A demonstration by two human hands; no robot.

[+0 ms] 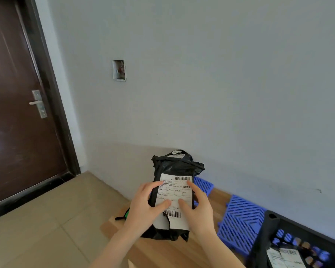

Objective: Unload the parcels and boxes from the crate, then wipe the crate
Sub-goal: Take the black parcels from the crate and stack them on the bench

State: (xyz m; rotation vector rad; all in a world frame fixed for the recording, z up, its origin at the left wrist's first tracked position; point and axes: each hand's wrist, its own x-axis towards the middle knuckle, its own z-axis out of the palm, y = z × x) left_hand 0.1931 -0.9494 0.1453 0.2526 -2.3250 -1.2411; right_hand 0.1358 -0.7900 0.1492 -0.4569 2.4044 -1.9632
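**While both hands clamp it, black parcel sits up over table's far end**

While the left hand and right hand hold it from either side, the black parcel stands nearly upright above the wooden table, with its white label facing the camera. Fingers and thumbs of both hands curl onto the label face, so both are gripping. The label's lower left edge is torn. A second black parcel peeks out right behind the held one, near the wall; whether the two touch can't be told.

The dark crate is cut off at the frame's lower right corner, and a labelled parcel lies inside it. Blue lattice panels lie between the crate and the wall, and one reaches just behind the right hand. A black and green item pokes out at the table's left edge, under the left wrist.

Left of the table, tiled floor runs to the brown door, which is closed. An open socket box is set in the wall.
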